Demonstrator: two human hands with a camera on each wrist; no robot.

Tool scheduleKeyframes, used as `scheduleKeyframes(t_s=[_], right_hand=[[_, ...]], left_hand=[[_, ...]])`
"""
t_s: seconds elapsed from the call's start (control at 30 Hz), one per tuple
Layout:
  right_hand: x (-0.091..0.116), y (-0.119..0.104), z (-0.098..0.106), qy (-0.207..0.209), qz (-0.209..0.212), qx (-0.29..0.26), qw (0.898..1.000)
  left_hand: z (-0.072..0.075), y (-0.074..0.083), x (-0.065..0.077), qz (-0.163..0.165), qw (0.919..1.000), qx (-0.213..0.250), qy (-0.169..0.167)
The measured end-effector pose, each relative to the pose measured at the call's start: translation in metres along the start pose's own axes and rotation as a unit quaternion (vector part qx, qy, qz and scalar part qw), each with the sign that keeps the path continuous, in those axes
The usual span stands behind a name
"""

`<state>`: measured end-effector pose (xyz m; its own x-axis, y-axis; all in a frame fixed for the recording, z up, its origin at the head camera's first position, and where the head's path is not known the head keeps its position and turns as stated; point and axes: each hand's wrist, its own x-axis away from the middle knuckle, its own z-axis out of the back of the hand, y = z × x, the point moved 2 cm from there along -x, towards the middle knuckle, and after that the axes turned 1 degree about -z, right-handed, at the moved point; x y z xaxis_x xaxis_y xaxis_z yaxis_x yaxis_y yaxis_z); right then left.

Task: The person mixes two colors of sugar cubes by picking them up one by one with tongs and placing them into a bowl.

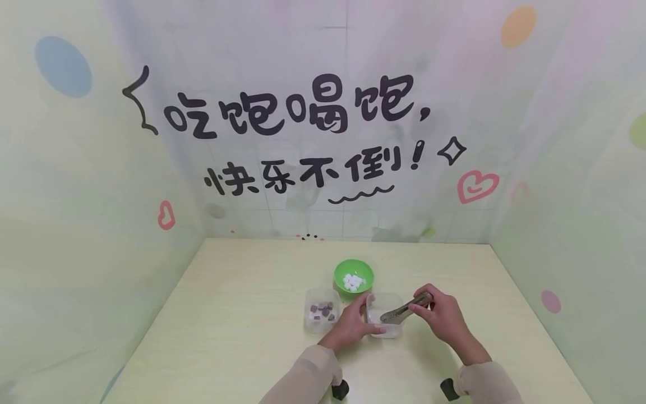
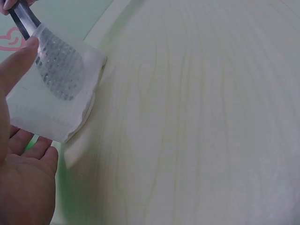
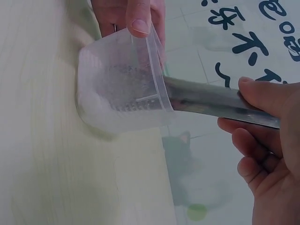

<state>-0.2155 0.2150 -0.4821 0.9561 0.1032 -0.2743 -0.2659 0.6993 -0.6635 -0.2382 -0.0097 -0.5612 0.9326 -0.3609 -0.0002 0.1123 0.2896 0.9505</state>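
Note:
My left hand (image 1: 350, 324) holds a clear plastic container (image 1: 391, 331) on the table, its thumb on the near side and its fingers on the far side. In my right hand (image 1: 446, 315) is a pair of metal tongs (image 1: 404, 312), gripped between thumb and fingers near the back end. The perforated tips of the tongs (image 3: 133, 89) reach down inside the container and show through its wall in the right wrist view. Whether anything lies between those tips I cannot tell.
Left of the held container stands another clear plastic container (image 1: 309, 297) with several brownish cubes (image 1: 325, 310). Behind them sits a green bowl (image 1: 353, 265) with several white pieces (image 1: 353, 282). Printed curtains (image 1: 348, 219) border the wooden table (image 1: 227, 314) at the back and sides.

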Motion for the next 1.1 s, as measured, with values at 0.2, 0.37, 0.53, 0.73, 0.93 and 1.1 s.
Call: scheduleKeyframes(t_s=[0.2, 0.37, 0.53, 0.73, 0.93, 1.1], right_hand=[[0.001, 0.0017, -0.002, 0.014, 0.004, -0.024, 1.0], [0.0018, 0.0011, -0.003, 0.028, 0.008, -0.033, 0.999], [0.0015, 0.0013, -0.0034, 0.068, 0.028, -0.033, 0.997], [0.0006, 0.0022, -0.0026, 0.117, 0.059, -0.039, 0.991], [-0.0001, 0.0012, -0.0009, 0.154, 0.079, -0.049, 0.984], [-0.0014, 0.0005, -0.0004, 0.17, 0.072, -0.066, 0.981]], left_hand=[[-0.0001, -0.0021, -0.0001, 0.003, 1.0, -0.001, -0.001], [0.0002, -0.0024, -0.0002, 0.003, 1.0, -0.002, -0.004], [0.0, -0.0014, -0.0011, 0.004, 1.0, -0.002, -0.005], [-0.0002, -0.0001, -0.0011, 0.008, 1.0, -0.004, -0.004], [0.0003, -0.0002, -0.0006, 0.01, 0.9999, -0.003, -0.005], [0.0005, -0.0005, -0.0002, 0.007, 0.9999, -0.002, -0.008]])
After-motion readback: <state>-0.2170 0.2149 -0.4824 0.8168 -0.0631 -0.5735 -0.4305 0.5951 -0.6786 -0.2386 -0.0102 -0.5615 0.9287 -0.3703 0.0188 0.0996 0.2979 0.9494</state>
